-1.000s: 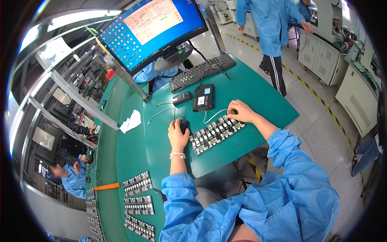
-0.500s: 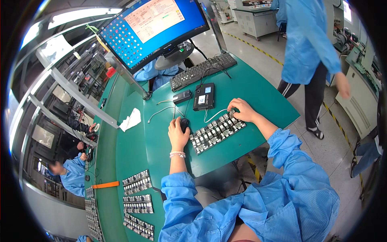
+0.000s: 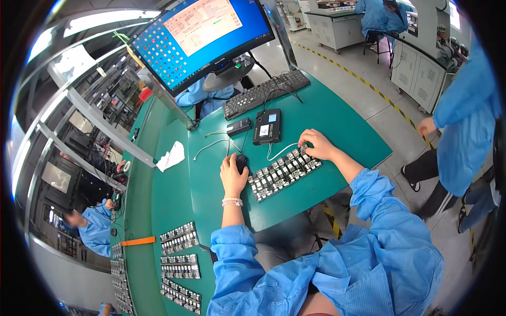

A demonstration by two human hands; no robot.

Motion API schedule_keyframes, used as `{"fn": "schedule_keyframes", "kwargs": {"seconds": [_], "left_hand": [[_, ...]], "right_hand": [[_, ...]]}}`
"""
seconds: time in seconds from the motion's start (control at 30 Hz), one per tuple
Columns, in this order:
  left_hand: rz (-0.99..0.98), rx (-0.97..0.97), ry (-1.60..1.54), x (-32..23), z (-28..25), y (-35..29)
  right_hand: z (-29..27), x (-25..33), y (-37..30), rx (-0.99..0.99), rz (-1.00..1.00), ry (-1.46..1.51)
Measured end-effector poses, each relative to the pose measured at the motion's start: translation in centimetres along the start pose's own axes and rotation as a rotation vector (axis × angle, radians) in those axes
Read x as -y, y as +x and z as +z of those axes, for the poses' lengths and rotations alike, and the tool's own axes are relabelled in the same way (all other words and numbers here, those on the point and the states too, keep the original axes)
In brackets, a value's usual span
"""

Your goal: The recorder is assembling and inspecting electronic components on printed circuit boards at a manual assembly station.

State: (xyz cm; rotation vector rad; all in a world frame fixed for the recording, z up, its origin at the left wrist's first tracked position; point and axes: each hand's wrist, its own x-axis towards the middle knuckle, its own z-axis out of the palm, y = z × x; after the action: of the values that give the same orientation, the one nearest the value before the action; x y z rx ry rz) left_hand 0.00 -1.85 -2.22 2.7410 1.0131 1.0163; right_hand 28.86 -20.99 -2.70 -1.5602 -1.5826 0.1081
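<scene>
My left hand (image 3: 232,176) lies over a black computer mouse (image 3: 241,162), its fingers curved around it. Right of the mouse, a panel of joined small circuit boards (image 3: 282,176) with silver metal parts lies slantwise on the green table. At the panel's far right end, my right hand (image 3: 318,145) has its fingers closed by the last board. A white cable (image 3: 279,152) runs to those fingertips from a small black box with a lit display (image 3: 267,126); its end is hidden there. Beside that box lies another black device (image 3: 238,126) with loose pale leads.
A monitor (image 3: 203,39) and a black keyboard (image 3: 266,95) stand at the back. More board panels (image 3: 180,266) lie at left, near an orange strip (image 3: 138,241) and a white cloth (image 3: 171,156). At right, a person in a blue coat (image 3: 466,126) is on the floor beside the table.
The person in the blue coat has moved to the right and nearer, uncovering seated people at the back. My hands, the mouse and the panel have hardly moved.
</scene>
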Motion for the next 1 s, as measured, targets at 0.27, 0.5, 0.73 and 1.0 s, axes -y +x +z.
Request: {"fn": "schedule_keyframes", "kwargs": {"seconds": [0.27, 0.5, 0.73, 1.0], "left_hand": [[-0.005, 0.001, 0.006, 0.1, 0.0, 0.0], [-0.007, 0.001, -0.001, 0.2, -0.1, -0.1], [-0.058, 0.067, -0.036, -0.6, 0.1, 0.3], [-0.012, -0.016, -0.005, -0.4, -1.2, 0.3]], "right_hand": [[0.2, -0.3, 0.0, -0.016, -0.018, 0.005], [0.4, -0.2, -0.1, -0.008, -0.016, 0.014], [-0.3, -0.6, -0.3, -0.003, 0.011, 0.003], [0.4, -0.4, 1.0, 0.002, -0.124, 0.01]]}}
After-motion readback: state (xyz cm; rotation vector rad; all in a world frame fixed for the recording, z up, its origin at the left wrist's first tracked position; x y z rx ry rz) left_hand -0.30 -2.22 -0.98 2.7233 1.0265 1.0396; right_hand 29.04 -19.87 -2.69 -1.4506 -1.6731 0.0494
